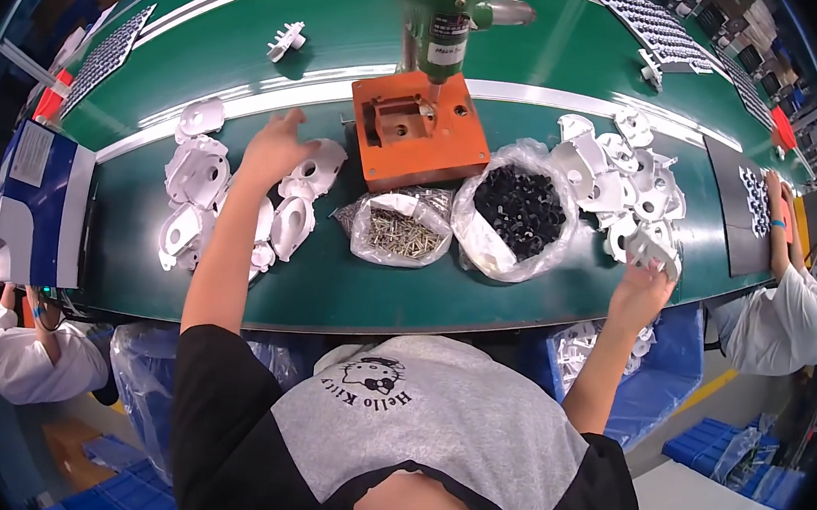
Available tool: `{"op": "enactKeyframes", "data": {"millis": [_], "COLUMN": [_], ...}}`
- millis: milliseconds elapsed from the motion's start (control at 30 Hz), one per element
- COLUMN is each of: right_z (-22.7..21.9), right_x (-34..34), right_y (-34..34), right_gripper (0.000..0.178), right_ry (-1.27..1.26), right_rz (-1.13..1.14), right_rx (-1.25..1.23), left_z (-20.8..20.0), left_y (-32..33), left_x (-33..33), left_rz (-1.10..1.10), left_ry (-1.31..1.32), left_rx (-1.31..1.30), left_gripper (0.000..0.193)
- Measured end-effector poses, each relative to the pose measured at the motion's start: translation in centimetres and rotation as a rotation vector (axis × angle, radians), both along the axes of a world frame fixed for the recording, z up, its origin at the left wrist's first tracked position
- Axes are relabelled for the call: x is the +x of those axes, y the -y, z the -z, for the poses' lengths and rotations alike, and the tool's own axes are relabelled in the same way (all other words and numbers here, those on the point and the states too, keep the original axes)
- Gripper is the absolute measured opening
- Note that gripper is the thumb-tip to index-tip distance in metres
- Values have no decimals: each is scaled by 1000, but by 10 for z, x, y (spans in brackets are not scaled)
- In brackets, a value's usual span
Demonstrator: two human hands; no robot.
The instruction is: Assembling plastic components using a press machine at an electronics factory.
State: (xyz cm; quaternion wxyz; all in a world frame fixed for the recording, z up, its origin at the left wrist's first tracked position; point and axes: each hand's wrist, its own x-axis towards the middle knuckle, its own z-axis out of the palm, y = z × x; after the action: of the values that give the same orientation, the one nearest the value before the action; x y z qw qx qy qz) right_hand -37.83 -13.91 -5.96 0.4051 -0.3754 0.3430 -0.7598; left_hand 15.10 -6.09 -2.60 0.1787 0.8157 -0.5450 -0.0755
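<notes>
My right hand (641,295) grips a white plastic housing (653,245) at the near edge of a pile of similar white housings (584,169) on the right of the bench. My left hand (279,150) is open and holds nothing that I can see. It hovers beside a white housing with a round hole (316,169), and more white housings (198,174) lie to its left. Between my hands stands an orange fixture block (418,158) under a green press (446,37). In front of it are a bag of metal screws or pins (401,235) and a bag of small black parts (519,212).
Beyond the bench runs a green conveyor (341,32) carrying a loose white part (287,42). A blue-white machine (44,205) borders the left side. A blue bin of white parts (664,363) sits below right. Co-workers (781,320) (35,357) work at both sides.
</notes>
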Motion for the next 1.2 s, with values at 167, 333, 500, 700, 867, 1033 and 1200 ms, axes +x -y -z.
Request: {"op": "enactKeyframes", "data": {"millis": [167, 333, 500, 700, 867, 1033, 1200], "right_z": [-9, -18, -46, -68, -88, -73, -56], "right_x": [33, 60, 107, 149, 189, 202, 200], "right_y": [-16, -27, -44, -49, -52, -65, -70], "right_gripper": [42, 34, 35, 44, 41, 41, 40], "right_ry": [245, 222, -198, -459, -483, -470, -534], "right_rz": [-220, -317, -486, -773, -832, -891, -794], "right_rx": [190, 287, 139, -217, -261, -206, -163], "left_z": [-5, -3, -32, -43, -24, -34, -24], "left_y": [-13, -15, -20, -22, -41, -43, -42], "left_x": [-10, -1, -45, -111, -154, -169, -171], "left_rz": [267, 134, -101, 157, 560, 419, 347], "left_ry": [3, -66, -238, -1505, -1514, -1816, -1980], "left_rx": [306, 2, -523, -510, -452, -346, -290], "left_gripper": [42, 33, 29, 19, 29, 29, 26]}}
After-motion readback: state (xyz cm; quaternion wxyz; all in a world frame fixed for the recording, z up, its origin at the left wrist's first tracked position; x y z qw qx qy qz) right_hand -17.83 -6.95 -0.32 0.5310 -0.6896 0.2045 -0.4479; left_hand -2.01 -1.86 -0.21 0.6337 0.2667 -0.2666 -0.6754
